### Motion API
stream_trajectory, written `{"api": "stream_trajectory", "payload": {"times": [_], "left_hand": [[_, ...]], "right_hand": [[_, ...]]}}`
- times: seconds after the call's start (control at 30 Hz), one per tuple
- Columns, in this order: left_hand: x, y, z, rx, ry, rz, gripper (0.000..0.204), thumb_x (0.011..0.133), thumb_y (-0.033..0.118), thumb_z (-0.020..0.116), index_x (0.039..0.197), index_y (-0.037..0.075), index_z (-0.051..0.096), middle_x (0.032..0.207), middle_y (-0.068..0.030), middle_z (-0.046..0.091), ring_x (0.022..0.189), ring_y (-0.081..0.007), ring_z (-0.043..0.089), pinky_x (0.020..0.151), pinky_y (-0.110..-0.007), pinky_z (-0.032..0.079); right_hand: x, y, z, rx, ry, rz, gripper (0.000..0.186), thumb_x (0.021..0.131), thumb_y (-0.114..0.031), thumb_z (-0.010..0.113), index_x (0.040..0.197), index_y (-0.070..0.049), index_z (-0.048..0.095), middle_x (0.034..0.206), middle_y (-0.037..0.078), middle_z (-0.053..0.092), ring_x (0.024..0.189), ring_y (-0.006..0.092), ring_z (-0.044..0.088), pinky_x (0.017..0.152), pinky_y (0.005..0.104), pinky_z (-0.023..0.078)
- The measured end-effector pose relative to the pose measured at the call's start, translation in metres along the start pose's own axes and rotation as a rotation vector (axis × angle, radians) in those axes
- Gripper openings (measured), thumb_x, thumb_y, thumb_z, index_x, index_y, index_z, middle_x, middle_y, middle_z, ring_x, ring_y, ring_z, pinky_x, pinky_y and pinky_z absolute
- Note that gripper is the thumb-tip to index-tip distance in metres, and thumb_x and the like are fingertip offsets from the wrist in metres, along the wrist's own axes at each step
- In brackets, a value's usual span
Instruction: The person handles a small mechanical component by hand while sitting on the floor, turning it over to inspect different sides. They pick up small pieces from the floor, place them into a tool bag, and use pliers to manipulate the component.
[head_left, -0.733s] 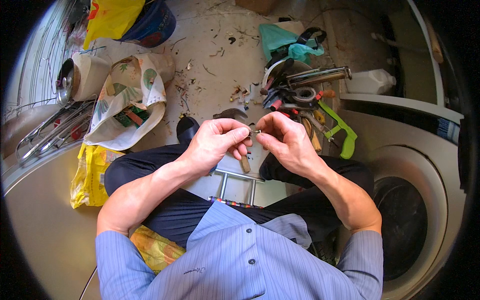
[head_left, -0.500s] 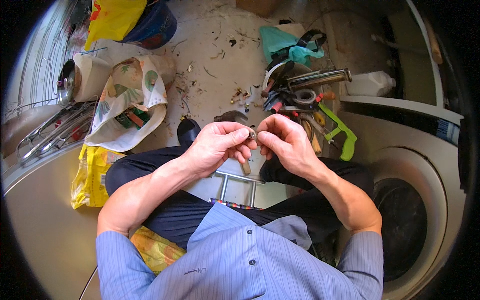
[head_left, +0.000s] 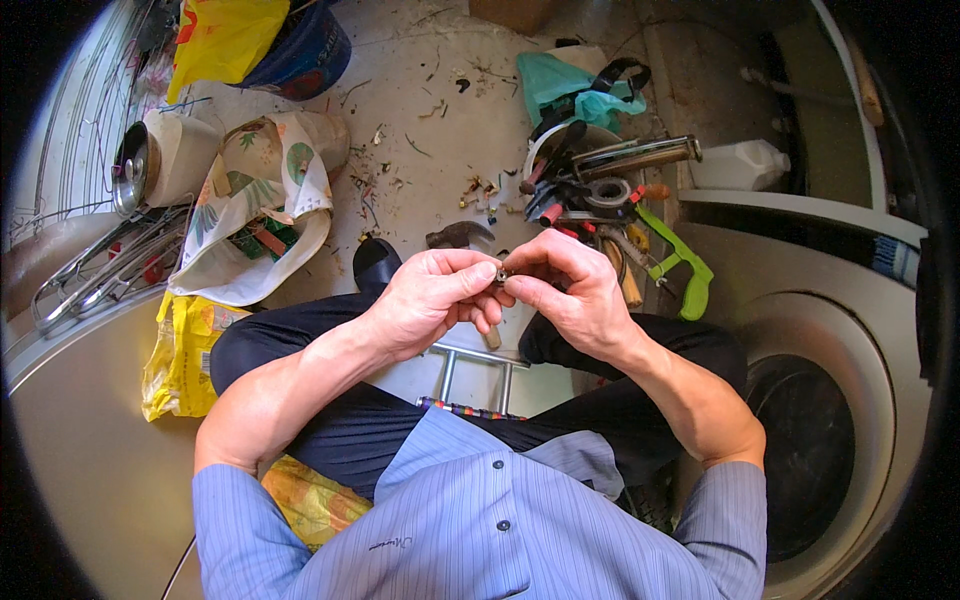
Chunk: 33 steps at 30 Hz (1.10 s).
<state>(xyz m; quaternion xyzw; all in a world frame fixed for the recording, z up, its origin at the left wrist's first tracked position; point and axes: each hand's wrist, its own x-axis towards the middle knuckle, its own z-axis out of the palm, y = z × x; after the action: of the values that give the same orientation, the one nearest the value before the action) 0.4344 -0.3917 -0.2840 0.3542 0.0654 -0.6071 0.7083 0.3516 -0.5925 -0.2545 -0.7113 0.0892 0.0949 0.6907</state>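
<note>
Both hands meet in front of me, above my crossed legs. Between the thumb and fingers of my left hand [head_left: 437, 297] is a small dark metal piece [head_left: 502, 275], too small to name. The thumb and forefinger of my right hand [head_left: 572, 292] close on the same piece from the other side. Below and behind the hands lies a hammer [head_left: 460, 236], its wooden handle partly hidden by my fingers. A tubular metal frame [head_left: 476, 358] lies between my legs, nearer to me.
A heap of tools with a green-handled saw [head_left: 688, 270] lies on the right, near a round-doored appliance [head_left: 835, 420]. Scattered scraps [head_left: 482, 190] dot the floor ahead. On the left are a patterned bag [head_left: 245, 215], a yellow bag [head_left: 185, 355] and metal racks [head_left: 115, 270].
My right fingertips have moved slightly left, from just beside the small metal piece onto it. My left hand has barely moved.
</note>
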Motion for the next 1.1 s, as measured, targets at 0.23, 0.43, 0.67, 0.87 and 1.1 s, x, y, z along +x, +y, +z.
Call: {"api": "stream_trajectory", "payload": {"times": [0.23,0.43,0.67,0.87,1.1], "left_hand": [[0.0004,0.0010,-0.0014,-0.011,-0.041,-0.039,0.028,0.103,0.024,0.055,0.111,-0.002,0.064,0.095,-0.0128,0.070,0.076,-0.0164,0.067,0.071,-0.030,0.056],[0.0004,0.0024,0.0017,0.045,-0.027,-0.047,0.029,0.103,0.024,0.055,0.112,-0.002,0.064,0.095,-0.0126,0.070,0.077,-0.0166,0.067,0.071,-0.030,0.056],[0.0011,-0.0023,-0.0037,0.069,-0.044,-0.021,0.029,0.101,0.024,0.058,0.112,-0.002,0.064,0.090,-0.0118,0.070,0.077,-0.0182,0.069,0.069,-0.030,0.057],[-0.0002,-0.0014,-0.0019,0.121,-0.060,-0.023,0.031,0.102,0.024,0.056,0.115,-0.003,0.062,0.090,-0.0117,0.070,0.080,-0.0191,0.069,0.071,-0.030,0.057],[0.0000,-0.0017,0.0001,0.144,-0.046,-0.020,0.030,0.103,0.024,0.055,0.114,-0.002,0.063,0.092,-0.0117,0.069,0.080,-0.0191,0.069,0.072,-0.031,0.057]], "right_hand": [[-0.0015,0.0032,0.0019,0.000,0.012,-0.019,0.015,0.087,-0.005,0.069,0.100,0.003,0.068,0.086,0.005,0.062,0.076,0.0097,0.062,0.068,0.0251,0.051],[-0.0028,0.0059,-0.0003,-0.034,0.004,-0.017,0.016,0.086,-0.005,0.071,0.100,0.002,0.068,0.086,0.005,0.062,0.074,0.0103,0.061,0.066,0.0254,0.050],[-0.0027,0.0059,0.0001,-0.111,-0.013,-0.116,0.017,0.084,-0.005,0.072,0.100,-0.001,0.068,0.084,0.006,0.060,0.072,0.0124,0.061,0.064,0.0265,0.050],[-0.0028,0.0064,0.0002,-0.220,-0.009,-0.159,0.018,0.082,-0.007,0.073,0.098,-0.002,0.068,0.081,0.007,0.060,0.069,0.0163,0.060,0.061,0.0283,0.048],[-0.0044,0.0078,0.0012,-0.215,0.020,-0.146,0.018,0.082,-0.008,0.074,0.097,-0.001,0.068,0.080,0.008,0.060,0.069,0.0164,0.060,0.060,0.0285,0.048]]}}
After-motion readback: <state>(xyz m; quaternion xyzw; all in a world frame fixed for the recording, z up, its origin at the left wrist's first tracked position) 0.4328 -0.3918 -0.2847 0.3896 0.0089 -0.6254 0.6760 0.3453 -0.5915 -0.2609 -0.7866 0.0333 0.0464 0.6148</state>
